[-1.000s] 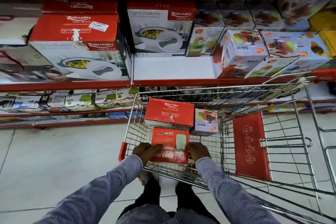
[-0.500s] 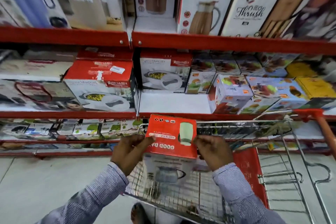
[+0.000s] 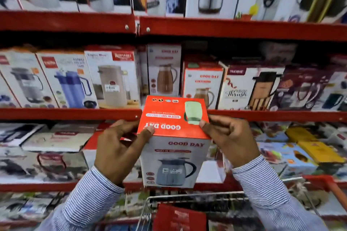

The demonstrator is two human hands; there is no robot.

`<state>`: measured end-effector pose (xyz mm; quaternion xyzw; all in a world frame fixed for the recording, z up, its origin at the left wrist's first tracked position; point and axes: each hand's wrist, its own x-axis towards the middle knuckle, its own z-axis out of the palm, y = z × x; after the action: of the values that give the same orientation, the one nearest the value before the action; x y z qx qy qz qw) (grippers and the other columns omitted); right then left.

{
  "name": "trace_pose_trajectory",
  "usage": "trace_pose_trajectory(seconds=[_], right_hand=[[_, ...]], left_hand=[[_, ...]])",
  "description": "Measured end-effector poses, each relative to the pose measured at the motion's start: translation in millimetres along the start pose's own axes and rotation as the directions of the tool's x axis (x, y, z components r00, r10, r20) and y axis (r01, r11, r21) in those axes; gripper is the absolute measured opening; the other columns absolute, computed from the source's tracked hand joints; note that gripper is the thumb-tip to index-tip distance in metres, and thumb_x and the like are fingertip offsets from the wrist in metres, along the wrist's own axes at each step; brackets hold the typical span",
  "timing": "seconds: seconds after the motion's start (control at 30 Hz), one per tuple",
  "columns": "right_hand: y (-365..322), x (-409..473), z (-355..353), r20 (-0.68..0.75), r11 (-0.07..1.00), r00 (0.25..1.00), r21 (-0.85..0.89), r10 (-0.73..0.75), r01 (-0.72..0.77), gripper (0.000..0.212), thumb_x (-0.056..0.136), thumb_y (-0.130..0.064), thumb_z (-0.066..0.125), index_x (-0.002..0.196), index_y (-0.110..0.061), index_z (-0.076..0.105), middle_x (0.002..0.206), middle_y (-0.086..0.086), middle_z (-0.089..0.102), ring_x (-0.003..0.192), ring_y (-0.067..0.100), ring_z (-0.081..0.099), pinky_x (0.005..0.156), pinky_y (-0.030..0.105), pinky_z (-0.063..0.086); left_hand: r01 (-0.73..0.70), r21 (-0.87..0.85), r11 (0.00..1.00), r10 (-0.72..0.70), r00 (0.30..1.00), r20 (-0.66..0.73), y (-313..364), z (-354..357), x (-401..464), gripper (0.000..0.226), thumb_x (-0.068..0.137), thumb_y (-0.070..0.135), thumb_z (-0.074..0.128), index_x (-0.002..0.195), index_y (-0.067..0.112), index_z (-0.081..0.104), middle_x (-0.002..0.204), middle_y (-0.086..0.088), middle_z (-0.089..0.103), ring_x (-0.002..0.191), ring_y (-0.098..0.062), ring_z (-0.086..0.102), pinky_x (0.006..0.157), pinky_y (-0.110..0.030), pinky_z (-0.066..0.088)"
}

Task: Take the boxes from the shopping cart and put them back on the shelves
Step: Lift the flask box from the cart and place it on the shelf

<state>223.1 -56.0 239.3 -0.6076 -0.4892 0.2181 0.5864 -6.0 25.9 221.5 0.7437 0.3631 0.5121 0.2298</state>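
The held box (image 3: 174, 137) has an orange-red top and a white front showing a grey jug, the sleeves (image 3: 262, 189) are white with fine blue stripes, and the shelf rails (image 3: 244, 28) are red.

On the middle shelf (image 3: 75, 113) you have one slot: a recess between the beige jug box (image 3: 114, 82) and the front Good Day box (image 3: 202, 84), with a copper-jug box (image 3: 164, 69) set back at its rear. Elsewhere boxes crowd the front edge.
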Motion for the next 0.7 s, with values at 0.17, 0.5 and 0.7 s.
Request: trace_pose_trajectory(seconds=[0.17,0.5,0.7], right_hand=[[-51.8,37.5,0.3,-0.040,0.982,0.981,-0.014,-0.189,0.188,0.031,0.079,-0.024,0.073,0.107,-0.011,0.072,0.091,-0.006,0.075,0.080,-0.001,0.072,0.072,0.018,0.058],[-95.8,86.0,13.8,0.021,0.954,0.958,0.096,-0.287,0.284,0.031,0.084,-0.014,0.068,0.112,-0.026,0.068,0.103,0.002,0.076,0.097,0.012,0.072,0.092,0.040,0.057],[-93.4,93.7,19.4,0.056,0.963,0.963,0.078,-0.263,0.259,0.039,0.086,-0.017,0.065,0.125,-0.015,0.062,0.109,0.004,0.075,0.100,0.012,0.071,0.090,0.038,0.057]], left_hand=[[-0.095,-0.063,0.993,0.089,0.992,-0.089,24.7,-17.8,51.5,0.030,0.076,0.056,0.057,0.094,0.039,0.073,0.083,0.022,0.074,0.075,-0.004,0.069,0.066,-0.015,0.052],[-0.138,-0.021,0.990,0.134,0.981,-0.144,22.7,-29.4,118.7,0.043,0.078,0.060,0.051,0.088,0.027,0.076,0.081,-0.001,0.070,0.075,-0.018,0.066,0.068,-0.032,0.053],[-0.147,-0.020,0.989,0.143,0.982,-0.127,9.5,-28.9,125.2,0.044,0.081,0.060,0.050,0.097,0.028,0.076,0.080,-0.002,0.070,0.075,-0.016,0.062,0.067,-0.033,0.051]])
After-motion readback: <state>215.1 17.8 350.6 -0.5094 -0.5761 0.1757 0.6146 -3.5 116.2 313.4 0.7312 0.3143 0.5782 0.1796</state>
